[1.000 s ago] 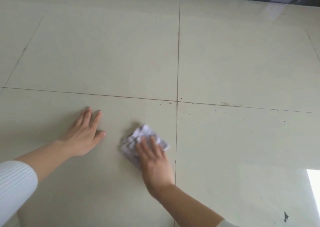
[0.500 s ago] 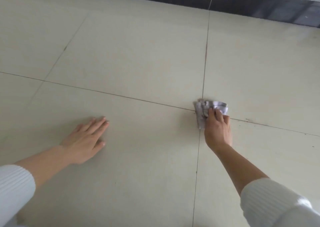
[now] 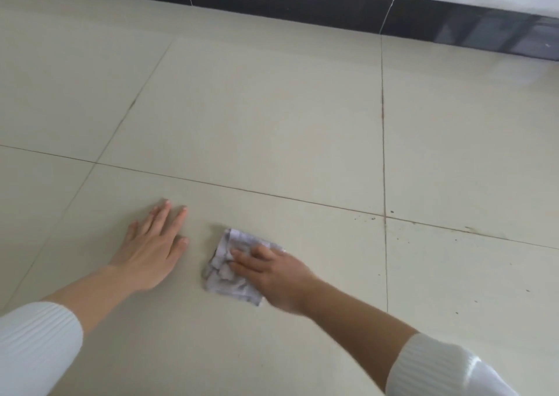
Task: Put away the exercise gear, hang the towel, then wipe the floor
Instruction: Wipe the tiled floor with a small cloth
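Both of your hands are down on the pale tiled floor (image 3: 257,108), so I judge the step in hand to be the last of the three, wiping the floor. No exercise gear or hanging towel shows in this view, so whether those steps are finished cannot be told from here.

Your left hand (image 3: 148,253) lies flat on the tile with its fingers straight and slightly spread. It holds nothing and seems to act as a prop. Your right hand (image 3: 281,277) presses on a crumpled grey-white cloth (image 3: 222,274). Its fingers are laid fairly straight over the top, pushing down rather than curling round it. The cloth lies on the floor just beside your left hand, on the same tile and well short of the dark skirting (image 3: 302,5).

Off to the right, dark specks (image 3: 392,212) lie scattered about the crossing of the grout lines (image 3: 384,216) and over the tile beyond it. The next move probably calls for sweeping the cloth rightward across that joint with steady downward pressure. Keep your palm over the wad so it does not slip out from under your fingers. You may need to shift your left hand or lean over, since the dirty patch is well apart from where you are propped.

No container of any kind is in view, neither bucket nor bin nor basket, so nothing can be said of contents.
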Action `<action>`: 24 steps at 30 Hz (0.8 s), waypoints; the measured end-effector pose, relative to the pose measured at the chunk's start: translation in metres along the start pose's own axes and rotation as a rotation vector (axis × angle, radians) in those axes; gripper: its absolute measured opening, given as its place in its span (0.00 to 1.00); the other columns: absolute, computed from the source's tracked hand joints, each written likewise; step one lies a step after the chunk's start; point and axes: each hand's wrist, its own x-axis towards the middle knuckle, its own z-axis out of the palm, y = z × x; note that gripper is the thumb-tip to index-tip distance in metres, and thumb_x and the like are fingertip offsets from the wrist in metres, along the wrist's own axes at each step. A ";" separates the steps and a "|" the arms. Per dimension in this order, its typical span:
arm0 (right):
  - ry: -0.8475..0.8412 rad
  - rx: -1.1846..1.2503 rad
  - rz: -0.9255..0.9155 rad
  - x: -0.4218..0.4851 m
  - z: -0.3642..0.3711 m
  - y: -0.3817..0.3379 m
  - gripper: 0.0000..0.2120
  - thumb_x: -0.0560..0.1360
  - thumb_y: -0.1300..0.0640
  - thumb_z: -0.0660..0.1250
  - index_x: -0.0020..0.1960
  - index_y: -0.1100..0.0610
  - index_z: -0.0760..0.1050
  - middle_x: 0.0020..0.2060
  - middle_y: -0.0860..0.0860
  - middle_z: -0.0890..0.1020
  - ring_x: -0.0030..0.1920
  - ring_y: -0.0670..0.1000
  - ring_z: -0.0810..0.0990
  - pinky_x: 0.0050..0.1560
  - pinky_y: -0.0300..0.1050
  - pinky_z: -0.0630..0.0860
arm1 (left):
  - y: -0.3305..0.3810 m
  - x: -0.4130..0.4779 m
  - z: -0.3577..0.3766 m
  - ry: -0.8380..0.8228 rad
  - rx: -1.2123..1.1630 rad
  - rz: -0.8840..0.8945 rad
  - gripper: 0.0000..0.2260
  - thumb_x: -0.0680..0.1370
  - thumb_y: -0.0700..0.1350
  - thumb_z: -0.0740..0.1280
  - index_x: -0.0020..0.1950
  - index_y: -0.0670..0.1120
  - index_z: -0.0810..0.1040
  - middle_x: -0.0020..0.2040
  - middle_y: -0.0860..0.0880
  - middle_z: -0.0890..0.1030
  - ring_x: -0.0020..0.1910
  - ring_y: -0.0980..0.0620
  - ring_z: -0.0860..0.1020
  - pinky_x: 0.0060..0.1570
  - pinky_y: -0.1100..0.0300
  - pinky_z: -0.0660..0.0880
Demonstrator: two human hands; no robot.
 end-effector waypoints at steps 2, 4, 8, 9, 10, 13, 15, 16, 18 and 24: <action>0.029 -0.083 0.010 -0.006 -0.012 0.033 0.27 0.64 0.60 0.69 0.64 0.56 0.76 0.64 0.52 0.77 0.56 0.55 0.79 0.48 0.44 0.79 | -0.013 0.010 -0.005 -0.023 -0.039 -0.071 0.28 0.81 0.58 0.44 0.77 0.54 0.36 0.78 0.46 0.36 0.77 0.48 0.39 0.75 0.46 0.44; 0.104 -0.114 0.254 -0.015 -0.026 0.069 0.26 0.66 0.61 0.64 0.65 0.57 0.76 0.64 0.53 0.77 0.54 0.58 0.79 0.41 0.44 0.78 | -0.029 0.018 -0.009 -0.017 -0.039 -0.101 0.28 0.81 0.58 0.44 0.77 0.54 0.35 0.78 0.45 0.36 0.77 0.48 0.38 0.75 0.47 0.43; 0.176 -0.110 0.977 -0.037 -0.047 0.124 0.28 0.77 0.64 0.59 0.76 0.56 0.60 0.74 0.52 0.64 0.65 0.60 0.67 0.55 0.51 0.73 | -0.058 0.024 -0.012 0.023 -0.086 -0.109 0.29 0.81 0.58 0.46 0.78 0.53 0.36 0.78 0.45 0.36 0.77 0.48 0.38 0.75 0.49 0.43; 0.181 -0.068 1.114 -0.035 -0.051 0.130 0.26 0.78 0.64 0.57 0.76 0.57 0.59 0.74 0.52 0.63 0.66 0.60 0.64 0.58 0.51 0.72 | -0.063 0.025 -0.011 0.034 -0.088 -0.089 0.29 0.81 0.58 0.46 0.77 0.53 0.36 0.78 0.45 0.36 0.77 0.48 0.37 0.75 0.50 0.43; 0.188 -0.043 1.201 -0.026 -0.053 0.131 0.25 0.78 0.64 0.55 0.75 0.58 0.60 0.74 0.53 0.63 0.67 0.60 0.62 0.60 0.51 0.71 | -0.067 0.026 -0.009 0.044 -0.092 -0.065 0.29 0.81 0.58 0.46 0.77 0.52 0.35 0.78 0.45 0.36 0.77 0.48 0.37 0.75 0.51 0.42; 0.180 -0.040 1.127 0.027 -0.041 0.094 0.26 0.77 0.67 0.57 0.75 0.62 0.60 0.74 0.56 0.62 0.68 0.64 0.62 0.63 0.53 0.72 | -0.077 0.027 -0.002 0.092 -0.132 -0.006 0.31 0.79 0.62 0.42 0.77 0.51 0.36 0.78 0.47 0.36 0.77 0.50 0.36 0.75 0.52 0.41; 0.200 -0.051 0.838 0.067 -0.018 0.045 0.30 0.69 0.68 0.67 0.71 0.65 0.66 0.71 0.60 0.68 0.63 0.68 0.70 0.55 0.55 0.78 | -0.083 0.031 0.002 0.133 -0.155 0.028 0.33 0.75 0.64 0.36 0.77 0.51 0.38 0.78 0.48 0.37 0.77 0.51 0.37 0.74 0.52 0.41; 0.180 -0.044 0.674 0.084 -0.005 0.017 0.32 0.66 0.67 0.69 0.69 0.65 0.68 0.69 0.61 0.70 0.60 0.68 0.73 0.53 0.56 0.79 | -0.087 0.034 0.003 0.149 -0.166 0.039 0.34 0.74 0.64 0.35 0.78 0.51 0.40 0.78 0.48 0.38 0.77 0.51 0.38 0.74 0.52 0.41; 0.089 -0.012 0.366 0.103 0.008 -0.037 0.29 0.66 0.61 0.66 0.68 0.60 0.69 0.68 0.58 0.72 0.57 0.62 0.76 0.53 0.51 0.79 | -0.095 0.044 0.002 0.182 -0.190 0.055 0.35 0.74 0.63 0.36 0.79 0.50 0.45 0.79 0.46 0.42 0.78 0.50 0.40 0.75 0.51 0.42; -0.024 -0.130 0.061 0.095 -0.007 -0.042 0.21 0.75 0.59 0.55 0.66 0.54 0.75 0.68 0.50 0.74 0.52 0.54 0.77 0.49 0.44 0.77 | -0.119 0.086 -0.015 0.294 -0.236 0.033 0.34 0.76 0.61 0.41 0.79 0.46 0.52 0.78 0.39 0.47 0.78 0.42 0.47 0.74 0.47 0.46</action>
